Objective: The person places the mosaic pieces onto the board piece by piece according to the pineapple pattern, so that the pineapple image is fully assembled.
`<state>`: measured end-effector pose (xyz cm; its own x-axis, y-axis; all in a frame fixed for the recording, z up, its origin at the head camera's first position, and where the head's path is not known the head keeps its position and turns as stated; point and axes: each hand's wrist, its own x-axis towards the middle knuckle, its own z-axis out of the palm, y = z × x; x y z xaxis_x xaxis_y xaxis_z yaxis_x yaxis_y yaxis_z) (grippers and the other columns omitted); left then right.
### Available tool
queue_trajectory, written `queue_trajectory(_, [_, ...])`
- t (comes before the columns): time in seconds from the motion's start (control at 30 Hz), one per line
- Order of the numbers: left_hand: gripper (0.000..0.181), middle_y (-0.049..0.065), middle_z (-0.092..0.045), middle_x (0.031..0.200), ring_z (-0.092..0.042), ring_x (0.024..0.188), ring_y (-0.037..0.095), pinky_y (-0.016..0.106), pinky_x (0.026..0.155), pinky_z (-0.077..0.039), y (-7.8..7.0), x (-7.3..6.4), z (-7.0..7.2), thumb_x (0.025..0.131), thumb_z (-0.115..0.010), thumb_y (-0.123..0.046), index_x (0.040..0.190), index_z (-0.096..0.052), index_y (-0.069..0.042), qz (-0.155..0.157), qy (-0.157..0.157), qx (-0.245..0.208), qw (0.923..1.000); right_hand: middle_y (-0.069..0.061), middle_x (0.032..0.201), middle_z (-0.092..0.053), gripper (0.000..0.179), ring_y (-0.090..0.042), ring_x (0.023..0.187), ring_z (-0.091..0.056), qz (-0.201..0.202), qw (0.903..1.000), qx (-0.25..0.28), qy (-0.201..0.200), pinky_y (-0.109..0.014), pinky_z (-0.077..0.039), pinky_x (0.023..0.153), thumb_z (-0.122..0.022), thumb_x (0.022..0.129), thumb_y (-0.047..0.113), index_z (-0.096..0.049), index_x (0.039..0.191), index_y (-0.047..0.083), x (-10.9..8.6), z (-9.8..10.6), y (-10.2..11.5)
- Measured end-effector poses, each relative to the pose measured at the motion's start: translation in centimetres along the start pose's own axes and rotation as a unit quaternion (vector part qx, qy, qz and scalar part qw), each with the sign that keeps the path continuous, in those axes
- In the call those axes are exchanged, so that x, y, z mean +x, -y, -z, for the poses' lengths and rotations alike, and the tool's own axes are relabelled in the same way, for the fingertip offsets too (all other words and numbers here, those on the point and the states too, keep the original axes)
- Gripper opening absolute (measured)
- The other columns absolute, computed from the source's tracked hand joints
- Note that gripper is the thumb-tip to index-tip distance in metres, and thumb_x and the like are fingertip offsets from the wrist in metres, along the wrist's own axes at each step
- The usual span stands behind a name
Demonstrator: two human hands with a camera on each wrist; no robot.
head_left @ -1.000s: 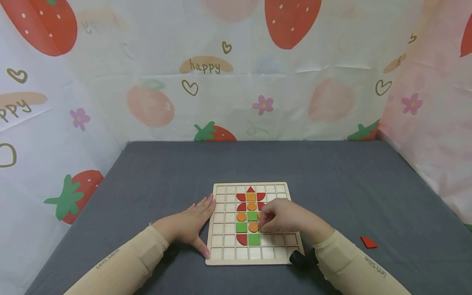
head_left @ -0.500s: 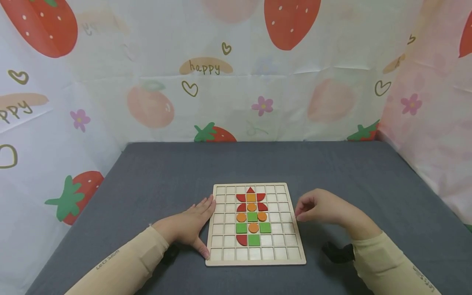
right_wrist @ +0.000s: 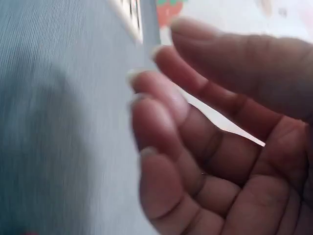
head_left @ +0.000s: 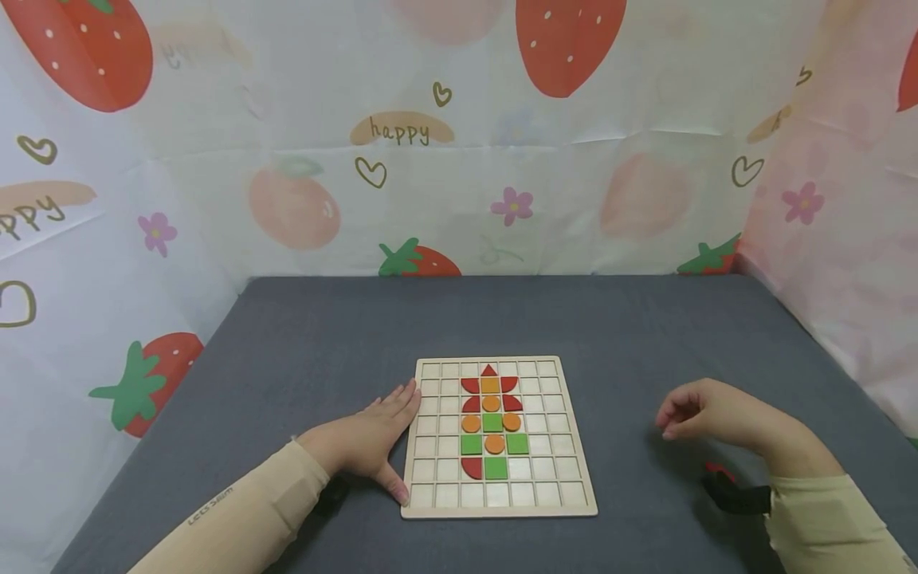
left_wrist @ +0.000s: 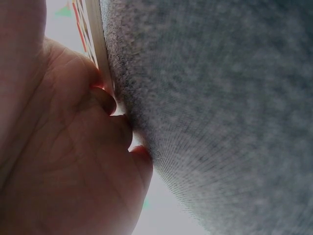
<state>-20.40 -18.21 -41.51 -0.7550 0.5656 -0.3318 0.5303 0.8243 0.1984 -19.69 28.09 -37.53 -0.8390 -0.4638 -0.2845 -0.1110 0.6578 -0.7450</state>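
A square wooden grid board [head_left: 437, 494] lies on the table, bearing a pattern of red, orange and green pieces. The left hand [head_left: 373, 434] rests along the board's left edge, fingers straight and thumb near the lower corner; in the left wrist view its fingertips meet the board's side [left_wrist: 98, 44]. To the right of the board hangs the right hand [head_left: 717, 414], fingers loosely curled. Nothing shows between thumb and fingers [right_wrist: 159, 132] in the right wrist view. Just below this hand lies a red quarter-circle piece [head_left: 720, 470], partly hidden by the black wrist camera.
Dark grey cloth [head_left: 344, 319] covers the table. A white sheet [head_left: 559, 231] printed with strawberries and hearts stands behind and at both sides. On the board, a green square [head_left: 496, 468] sits beside a red quarter-circle [head_left: 472, 468] in the lowest filled row.
The right hand has left the board and moved right to near the loose red piece. A green square now shows where that hand was. The left hand stays put.
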Motion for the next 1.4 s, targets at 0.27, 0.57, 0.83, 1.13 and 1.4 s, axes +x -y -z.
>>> queue_trajectory(0.27, [0.141,0.013,0.003,0.153,-0.002,0.139,0.026,0.047,0.109,-0.015,0.0,-0.1,0.0,0.043,-0.067,-0.076,0.147,-0.004,-0.004,-0.009,-0.005,-0.006,0.9999,-0.006,0.081,-0.06,0.024,-0.009,0.069,-0.055,-0.006,0.9982,0.01,0.059,-0.026,-0.046,0.059,-0.071,0.078,0.014,-0.059,0.091,-0.003,-1.7,1.3,-3.4])
queue_trajectory(0.57, [0.141,0.013,0.003,0.153,-0.002,0.139,0.026,0.047,0.109,-0.015,-0.1,-0.2,0.0,0.043,-0.067,-0.076,0.147,-0.005,-0.004,-0.01,-0.004,-0.007,0.9999,-0.002,0.074,-0.051,0.026,-0.009,0.063,-0.047,-0.027,0.9948,0.027,0.094,-0.024,-0.04,0.052,-0.071,0.075,0.01,-0.054,0.09,-0.001,-2.9,1.3,-5.3])
queue_trajectory(0.83, [0.142,0.013,0.004,0.153,-0.002,0.139,0.026,0.047,0.109,-0.015,0.1,-0.1,-0.1,0.042,-0.065,-0.078,0.147,-0.004,-0.003,-0.014,-0.009,-0.002,0.9999,0.002,0.068,-0.049,0.027,-0.006,0.057,-0.045,-0.001,0.9973,-0.013,0.073,-0.023,-0.038,0.049,-0.073,0.07,0.012,-0.052,0.084,0.003,-3.2,0.6,-5.2])
queue_trajectory(1.13, [0.142,0.013,0.003,0.153,-0.003,0.139,0.026,0.047,0.109,-0.015,0.1,-0.1,-0.1,0.042,-0.065,-0.078,0.147,-0.004,-0.004,-0.014,-0.011,-0.002,0.9998,0.004,0.063,-0.05,0.021,-0.005,0.053,-0.044,-0.007,0.9968,-0.021,0.077,-0.024,-0.037,0.046,-0.071,0.07,0.008,-0.054,0.079,0.003,-2.9,0.1,-4.7])
queue_trajectory(1.4, [0.142,0.013,0.002,0.153,-0.003,0.139,0.026,0.046,0.11,-0.015,0.2,-0.1,-0.2,0.042,-0.064,-0.079,0.147,-0.005,-0.004,-0.014,-0.008,-0.005,0.9999,0.009,0.06,-0.048,0.021,-0.001,0.051,-0.04,0.047,0.9962,-0.017,0.072,-0.021,-0.034,0.045,-0.071,0.073,0.011,-0.052,0.073,0.002,-1.9,-0.1,-3.5])
